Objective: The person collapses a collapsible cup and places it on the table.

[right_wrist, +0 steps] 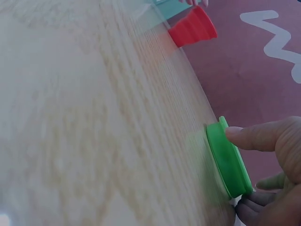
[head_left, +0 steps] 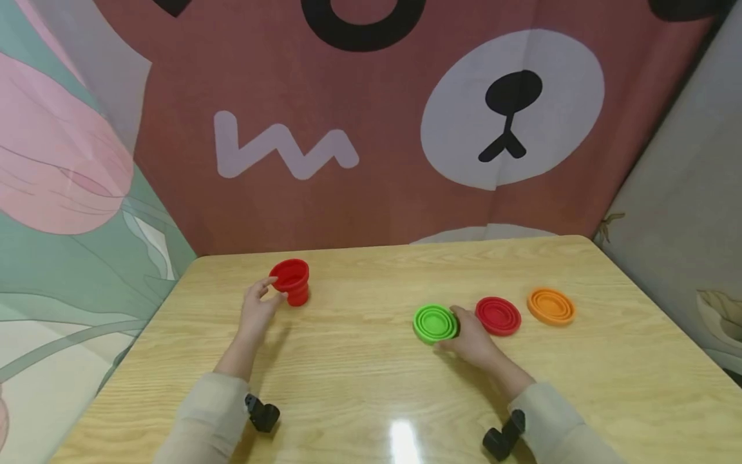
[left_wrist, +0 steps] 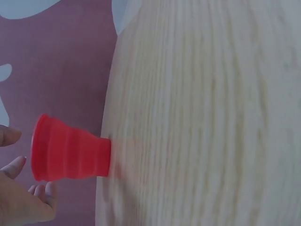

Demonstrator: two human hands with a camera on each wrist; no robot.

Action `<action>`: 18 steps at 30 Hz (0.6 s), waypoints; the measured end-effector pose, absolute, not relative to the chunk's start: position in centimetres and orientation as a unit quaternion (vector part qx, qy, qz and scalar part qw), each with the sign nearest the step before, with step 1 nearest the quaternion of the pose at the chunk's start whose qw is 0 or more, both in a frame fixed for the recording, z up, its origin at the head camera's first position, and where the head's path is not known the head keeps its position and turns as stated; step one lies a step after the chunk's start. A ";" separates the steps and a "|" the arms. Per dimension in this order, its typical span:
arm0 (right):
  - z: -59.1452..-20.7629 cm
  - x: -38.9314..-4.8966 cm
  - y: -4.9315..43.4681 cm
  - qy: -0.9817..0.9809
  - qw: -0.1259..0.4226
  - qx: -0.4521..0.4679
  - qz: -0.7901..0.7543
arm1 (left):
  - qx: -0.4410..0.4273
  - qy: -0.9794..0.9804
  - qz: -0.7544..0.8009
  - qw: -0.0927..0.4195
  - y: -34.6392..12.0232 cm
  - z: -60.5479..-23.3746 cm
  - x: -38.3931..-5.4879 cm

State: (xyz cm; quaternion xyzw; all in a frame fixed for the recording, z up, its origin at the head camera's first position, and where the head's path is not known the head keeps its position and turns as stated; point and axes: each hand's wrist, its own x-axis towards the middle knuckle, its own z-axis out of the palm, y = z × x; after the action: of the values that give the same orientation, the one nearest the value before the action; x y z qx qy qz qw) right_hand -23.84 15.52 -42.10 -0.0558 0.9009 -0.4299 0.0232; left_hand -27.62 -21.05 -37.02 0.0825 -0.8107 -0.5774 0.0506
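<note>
Red cup (head_left: pixel 290 281), expanded and upright w/ its wide mouth up, stood at the far left of the wooden table (head_left: pixel 371 386); long axis vertical. Left hand (head_left: pixel 259 307) sat just beside it on the near-left side, fingers loosely spread toward the rim, thumb tip close to the upper wall. Left wrist view showed fingertips (left_wrist: pixel 19 165) near the cup's mouth w/ a slim gap, so hand was released, not grasping; actual contact can't be confirmed. Green cup (head_left: pixel 435 323), collapsed flat into a ringed disc, lay right of centre, tipped a bit on its near edge. Right hand (head_left: pixel 474 339) was on it from the near-right side: one finger over the top rim, other fingers curled under the lower edge per right wrist view (right_wrist: pixel 228 162), so the hand pinched the disc at its edge. Key relation: green disc lay directly ahead-left of right hand's fingers, its flat face turned up and away from the palm, short axis roughly vertical; right hand clearly nearer to it, left hand nearer to the red cup. Two more collapsed discs lay flat further right, apart from the hand: red disc (head_left: pixel 498 316) just beside the green one, orange disc (head_left: pixel 551 306) beyond it. Printed cloth backdrop (head_left: pixel 371 129) hung behind the table.
</note>
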 end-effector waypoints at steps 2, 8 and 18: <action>-42.1 -23.8 15.5 0.901 0.019 -0.057 -0.429 | 0.082 -0.815 -0.572 0.043 -21.2 -37.2 -27.8; -41.9 -23.8 15.5 0.897 0.033 -0.032 -0.439 | 0.087 -0.829 -0.551 0.029 -21.5 -37.8 -28.3; -41.3 -24.1 15.3 0.885 0.009 -0.039 -0.464 | 0.071 -0.840 -0.535 0.061 -21.7 -38.8 -29.3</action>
State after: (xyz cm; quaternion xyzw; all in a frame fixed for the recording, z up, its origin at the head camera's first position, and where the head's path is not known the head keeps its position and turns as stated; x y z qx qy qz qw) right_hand -24.06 15.31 -41.32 -0.0387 0.8849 -0.4640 0.0091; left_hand -29.33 -21.68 -38.82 0.0709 -0.8400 -0.5345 0.0611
